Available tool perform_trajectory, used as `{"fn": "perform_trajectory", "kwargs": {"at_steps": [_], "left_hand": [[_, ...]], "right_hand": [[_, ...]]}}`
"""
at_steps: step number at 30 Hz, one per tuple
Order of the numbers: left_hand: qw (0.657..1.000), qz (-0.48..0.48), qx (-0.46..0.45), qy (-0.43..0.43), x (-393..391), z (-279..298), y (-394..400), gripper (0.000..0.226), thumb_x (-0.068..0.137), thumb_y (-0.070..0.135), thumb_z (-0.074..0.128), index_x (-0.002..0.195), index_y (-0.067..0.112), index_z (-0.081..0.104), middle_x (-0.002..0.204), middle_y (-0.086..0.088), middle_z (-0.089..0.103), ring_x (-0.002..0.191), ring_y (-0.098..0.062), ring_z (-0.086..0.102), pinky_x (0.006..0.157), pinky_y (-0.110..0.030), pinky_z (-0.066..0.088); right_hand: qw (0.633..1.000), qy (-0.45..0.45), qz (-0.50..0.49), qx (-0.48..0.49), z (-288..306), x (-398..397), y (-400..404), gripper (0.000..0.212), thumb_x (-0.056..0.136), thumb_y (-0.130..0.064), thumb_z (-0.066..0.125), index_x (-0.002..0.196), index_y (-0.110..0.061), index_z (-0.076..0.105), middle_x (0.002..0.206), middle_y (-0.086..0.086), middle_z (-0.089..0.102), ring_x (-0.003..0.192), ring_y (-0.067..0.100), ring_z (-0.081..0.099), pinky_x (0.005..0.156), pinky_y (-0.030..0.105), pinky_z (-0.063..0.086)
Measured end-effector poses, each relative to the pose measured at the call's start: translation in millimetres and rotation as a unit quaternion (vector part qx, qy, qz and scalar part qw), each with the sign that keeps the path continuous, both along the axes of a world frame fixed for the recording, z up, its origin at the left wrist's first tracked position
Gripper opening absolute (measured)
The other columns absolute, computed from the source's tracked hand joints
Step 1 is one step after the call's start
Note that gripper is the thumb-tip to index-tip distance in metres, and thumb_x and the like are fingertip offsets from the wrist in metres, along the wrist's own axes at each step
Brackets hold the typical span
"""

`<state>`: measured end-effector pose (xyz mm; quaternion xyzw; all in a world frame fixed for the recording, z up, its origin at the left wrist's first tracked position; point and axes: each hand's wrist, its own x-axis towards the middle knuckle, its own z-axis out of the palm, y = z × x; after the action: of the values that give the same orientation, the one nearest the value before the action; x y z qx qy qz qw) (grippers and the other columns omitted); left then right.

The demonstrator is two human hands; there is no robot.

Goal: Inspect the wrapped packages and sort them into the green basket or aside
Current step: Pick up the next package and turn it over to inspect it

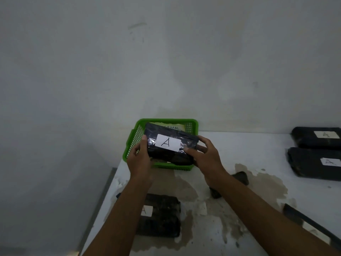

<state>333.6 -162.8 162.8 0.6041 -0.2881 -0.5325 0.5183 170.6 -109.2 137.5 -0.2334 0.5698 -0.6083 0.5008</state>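
left hand (139, 159) and right hand (208, 156) each grip a short end of the wrapped package (170, 145) over the green basket (191, 124); glossy film looks slippery, block looks stiff, so end holds seem right.

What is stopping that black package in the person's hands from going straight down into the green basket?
Nothing visible. The left hand and right hand hold the black package by its ends right above the green basket. Inside shows only a yellowish sheet, flat at the back; the rest is hidden.
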Motion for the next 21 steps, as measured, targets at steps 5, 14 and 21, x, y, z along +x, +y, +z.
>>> {"fn": "perform_trajectory", "kwargs": {"at_steps": [5, 14, 21], "left_hand": [[0.999, -0.034, 0.026, -0.005, 48.5, -20.6, -41.5, 0.035, 0.093, 0.038, 0.065, 0.112, 0.008, 0.067, 0.109, -0.013, 0.070, 0.093, -0.021, 0.069, 0.063, -0.027, 0.059], [0.989, -0.118, 0.045, -0.074, 101.0, -58.0, -125.5, 0.028, 0.094, 0.043, 0.063, 0.100, 0.017, 0.069, 0.102, -0.005, 0.070, 0.093, -0.018, 0.067, 0.068, -0.030, 0.058], [0.935, -0.221, -0.019, -0.278, 124.5, -94.7, -180.6, 0.066, 0.087, 0.069, 0.046, 0.130, 0.023, 0.064, 0.131, -0.005, 0.064, 0.118, -0.025, 0.060, 0.105, -0.046, 0.047]], "right_hand": [[0.996, 0.082, 0.028, 0.036, -10.6, 41.6, -34.7, 0.066, 0.083, -0.016, 0.080, 0.141, -0.029, 0.050, 0.122, 0.002, 0.062, 0.108, 0.022, 0.064, 0.092, 0.041, 0.058], [0.980, 0.168, 0.072, 0.078, -28.8, 89.0, -94.9, 0.043, 0.082, -0.018, 0.081, 0.123, -0.020, 0.066, 0.110, -0.001, 0.069, 0.096, 0.012, 0.066, 0.085, 0.028, 0.058], [0.977, 0.165, -0.071, 0.116, -55.6, 108.6, -137.7, 0.020, 0.083, -0.018, 0.079, 0.093, -0.033, 0.071, 0.097, -0.004, 0.074, 0.095, 0.020, 0.070, 0.090, 0.048, 0.058]]}}
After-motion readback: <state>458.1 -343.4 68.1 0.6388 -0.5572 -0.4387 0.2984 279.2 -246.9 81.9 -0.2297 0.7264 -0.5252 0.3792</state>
